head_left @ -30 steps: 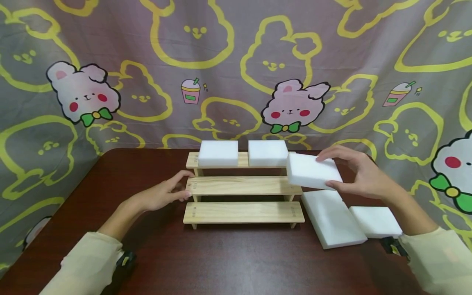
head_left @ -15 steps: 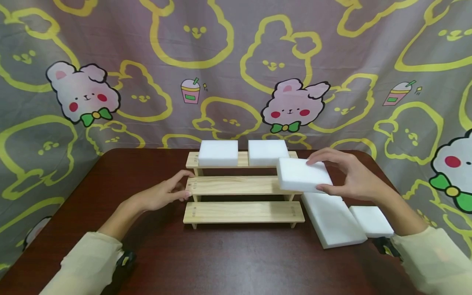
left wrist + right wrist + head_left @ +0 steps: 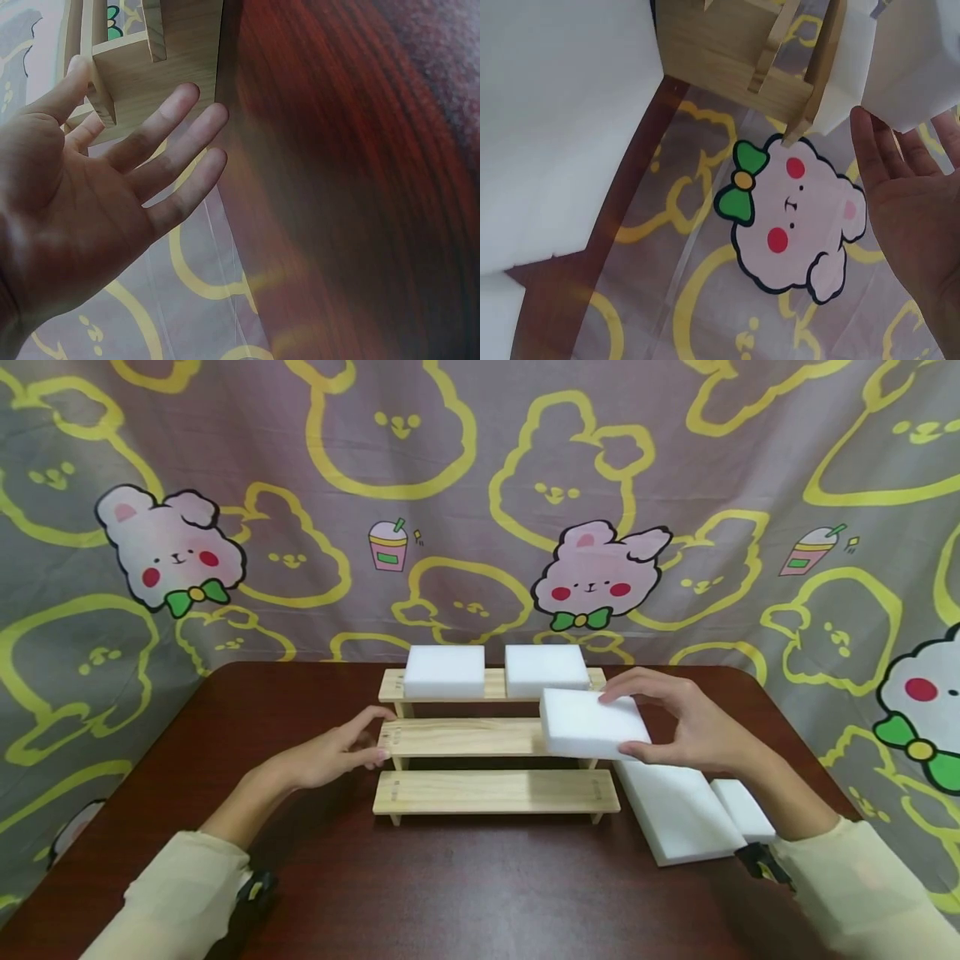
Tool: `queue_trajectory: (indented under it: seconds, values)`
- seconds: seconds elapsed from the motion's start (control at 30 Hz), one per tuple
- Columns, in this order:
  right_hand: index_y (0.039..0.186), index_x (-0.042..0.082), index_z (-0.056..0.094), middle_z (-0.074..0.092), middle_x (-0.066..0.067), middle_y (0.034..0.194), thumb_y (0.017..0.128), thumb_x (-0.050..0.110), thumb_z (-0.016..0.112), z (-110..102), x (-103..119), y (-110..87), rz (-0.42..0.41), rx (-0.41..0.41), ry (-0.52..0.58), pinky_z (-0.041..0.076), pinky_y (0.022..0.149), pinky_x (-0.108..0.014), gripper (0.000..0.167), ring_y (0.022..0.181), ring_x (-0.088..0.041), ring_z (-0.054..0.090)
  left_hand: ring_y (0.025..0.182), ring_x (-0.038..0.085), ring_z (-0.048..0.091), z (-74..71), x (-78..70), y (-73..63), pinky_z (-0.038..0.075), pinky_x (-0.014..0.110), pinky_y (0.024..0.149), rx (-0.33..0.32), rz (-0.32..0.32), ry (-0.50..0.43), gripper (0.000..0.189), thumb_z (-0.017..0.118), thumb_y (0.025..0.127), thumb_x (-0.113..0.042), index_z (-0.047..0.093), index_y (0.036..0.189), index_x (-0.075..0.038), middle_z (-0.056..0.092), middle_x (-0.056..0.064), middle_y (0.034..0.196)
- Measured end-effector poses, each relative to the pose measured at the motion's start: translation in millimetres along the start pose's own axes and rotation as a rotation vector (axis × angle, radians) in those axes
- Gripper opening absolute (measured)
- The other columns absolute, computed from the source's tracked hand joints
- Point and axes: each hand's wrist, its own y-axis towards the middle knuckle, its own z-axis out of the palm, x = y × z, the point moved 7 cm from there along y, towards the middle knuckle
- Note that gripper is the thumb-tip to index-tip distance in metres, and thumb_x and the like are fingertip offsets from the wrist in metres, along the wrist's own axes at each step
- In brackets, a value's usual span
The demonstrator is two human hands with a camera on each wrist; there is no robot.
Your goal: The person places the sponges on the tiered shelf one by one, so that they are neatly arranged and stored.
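Observation:
My right hand [image 3: 690, 731] holds a white foam block [image 3: 588, 722] by its right side, thumb in front and fingers at the back. The block is over the right end of the middle board of a three-step wooden stand [image 3: 465, 739]; in the right wrist view, part of this held block [image 3: 919, 64] shows above the fingers. My left hand [image 3: 326, 760] is at the left end of that middle board. Its thumb and index finger pinch the board's end, while the other fingers [image 3: 184, 131] extend free. Two more white foam blocks [image 3: 445, 671] sit on the top step, side by side.
A large white foam slab [image 3: 686, 818] and a smaller foam block [image 3: 744, 810] lie on the dark red table [image 3: 480, 893], right of the stand. Behind the table hangs a patterned curtain [image 3: 465, 485].
My right hand has carried the foam block to the left and slightly down, from beside the stand to over its middle board. The left hand stays at the stand.

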Motion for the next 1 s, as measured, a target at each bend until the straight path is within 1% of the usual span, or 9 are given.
queue_trajectory:
  seconds: [0.13, 0.33, 0.47, 0.6, 0.8, 1.0]
  values:
    - [0.123, 0.022, 0.070, 0.067, 0.005, 0.126, 0.072, 0.006, 0.093, 5, 0, 2.4, -0.027, 0.002, -0.005, 0.044, 0.096, -0.021, 0.058, 0.113, -0.009, 0.058, 0.097, 0.032, 0.066, 0.2, 1.0, 0.4, 0.051, 0.053, 0.089, -0.001, -0.001, 0.001, 0.051, 0.057, 0.109, -0.019, 0.028, 0.149, -0.007, 0.067, 0.019, 0.105]
    - [0.122, 0.019, 0.070, 0.067, 0.002, 0.125, 0.070, 0.004, 0.094, 12, 2, 6.6, -0.089, 0.002, 0.012, 0.047, 0.094, -0.019, 0.059, 0.113, -0.010, 0.058, 0.097, 0.032, 0.066, 0.2, 1.3, 0.5, 0.051, 0.053, 0.089, -0.002, -0.001, -0.001, 0.051, 0.057, 0.109, -0.019, 0.028, 0.149, -0.007, 0.067, 0.019, 0.106]
    - [0.121, 0.018, 0.071, 0.067, 0.001, 0.125, 0.070, 0.006, 0.095, 16, 5, 10.3, -0.115, 0.005, 0.031, 0.050, 0.090, -0.021, 0.059, 0.111, -0.011, 0.058, 0.097, 0.032, 0.066, 0.2, 0.8, 0.0, 0.051, 0.052, 0.088, 0.000, -0.005, -0.001, 0.052, 0.057, 0.109, -0.019, 0.028, 0.149, -0.007, 0.068, 0.020, 0.106]
    - [0.123, 0.017, 0.072, 0.067, -0.002, 0.126, 0.071, 0.008, 0.095, 21, 7, 13.4, -0.117, 0.022, 0.068, 0.053, 0.085, -0.025, 0.057, 0.110, -0.013, 0.058, 0.097, 0.032, 0.066, 0.1, 0.3, -0.2, 0.051, 0.052, 0.088, 0.000, -0.006, 0.000, 0.052, 0.057, 0.109, -0.019, 0.028, 0.149, -0.007, 0.068, 0.020, 0.106]
    - [0.123, 0.012, 0.072, 0.067, -0.006, 0.126, 0.072, 0.006, 0.094, 30, 6, 15.8, -0.111, 0.036, 0.112, 0.056, 0.082, -0.025, 0.055, 0.107, -0.014, 0.059, 0.095, 0.033, 0.066, 0.4, 0.5, 0.2, 0.052, 0.051, 0.086, -0.005, 0.005, -0.004, 0.051, 0.057, 0.108, -0.018, 0.029, 0.149, -0.006, 0.068, 0.020, 0.105]
    - [0.122, 0.010, 0.073, 0.068, -0.007, 0.125, 0.070, 0.005, 0.096, 36, 8, 19.0, -0.114, 0.034, 0.128, 0.056, 0.088, -0.027, 0.057, 0.107, -0.014, 0.061, 0.096, 0.033, 0.066, 0.7, 0.7, 0.4, 0.052, 0.051, 0.086, -0.008, 0.012, -0.009, 0.051, 0.057, 0.108, -0.018, 0.029, 0.149, -0.006, 0.067, 0.021, 0.105]
